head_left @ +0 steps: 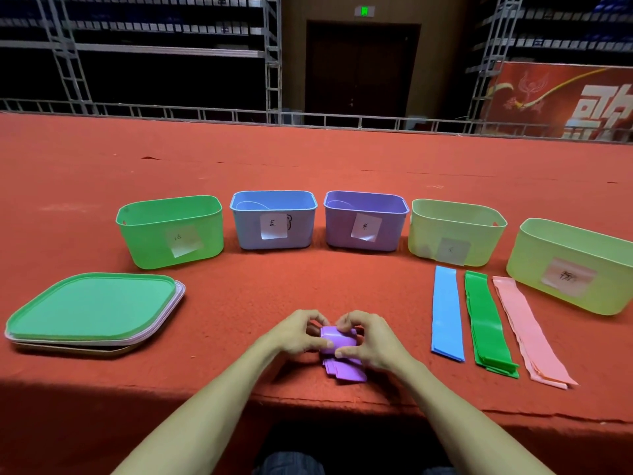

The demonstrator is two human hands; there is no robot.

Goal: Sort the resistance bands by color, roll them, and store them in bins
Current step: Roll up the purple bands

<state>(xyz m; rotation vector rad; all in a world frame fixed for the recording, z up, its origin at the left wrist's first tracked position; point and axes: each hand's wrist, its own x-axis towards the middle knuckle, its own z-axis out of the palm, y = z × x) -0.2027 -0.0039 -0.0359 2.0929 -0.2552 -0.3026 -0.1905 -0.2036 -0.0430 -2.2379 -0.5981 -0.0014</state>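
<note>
**Band roll held at the table's near edge**

Hands meet at the middle of the near edge of the red-covered table [239, 296]. The left hand [301, 332] and right hand [368, 341] both pinch the purple band [338, 340], fingers curled over the top of the roll and thumbs pressed against its near side. The roll rests on the cloth with its long axis running left to right, along the near edge. Its loose tail lies flat and points toward that edge, stopping just short of it.

Bare cloth separates the hands from the row of bins further in: green bin [171, 231], blue bin [273, 200], purple bin [364, 205], pale bin [455, 214], and a second pale bin [575, 241] toward the right edge. A stack of lids [92, 310] sits toward the left edge, well apart from the left hand. On the right, the blue band [446, 313], green band [488, 323] and pink band [529, 330] lie flat side by side. Their long axes run from the bins toward the near edge, fanning slightly rightward. The blue band lies nearest the right hand, with a gap between them.
</note>
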